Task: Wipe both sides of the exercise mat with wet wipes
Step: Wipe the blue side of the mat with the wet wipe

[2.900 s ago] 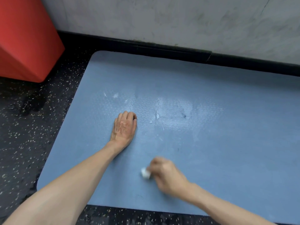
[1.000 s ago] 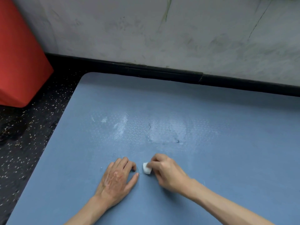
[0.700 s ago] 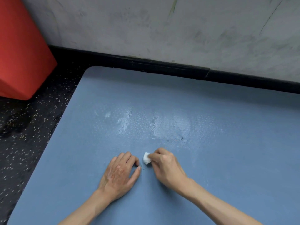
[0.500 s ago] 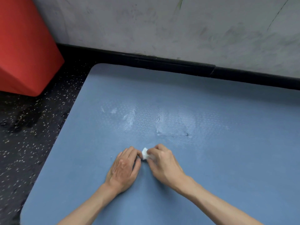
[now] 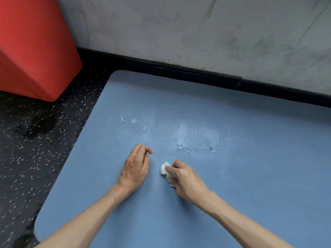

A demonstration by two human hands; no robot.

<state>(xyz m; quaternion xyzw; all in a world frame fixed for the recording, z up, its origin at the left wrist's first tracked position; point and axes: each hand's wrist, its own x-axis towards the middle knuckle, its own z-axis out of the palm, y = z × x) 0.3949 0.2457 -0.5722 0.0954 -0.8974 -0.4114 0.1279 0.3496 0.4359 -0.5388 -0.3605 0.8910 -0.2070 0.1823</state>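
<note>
The blue exercise mat (image 5: 232,176) fills the lower right of the frame, one rounded corner near the red block (image 5: 35,51) at upper left, with a glossy, wet-looking patch at centre. Best play here, I'd say: firm overlapping strokes out to the edges, with the mat pinned so it can't creep. The left hand (image 5: 136,169) rests on it at lower centre, fingers loosely curled, holding nothing. Just right of it, the right hand (image 5: 184,178) pinches a scrunched white wet wipe (image 5: 164,168), which pokes out up-left of its fingertips, down on the mat.

Blue exercise mat (image 5: 232,185) flat on floor, wet-streaked; crumpled white wipe (image 5: 165,169) on it.
</note>
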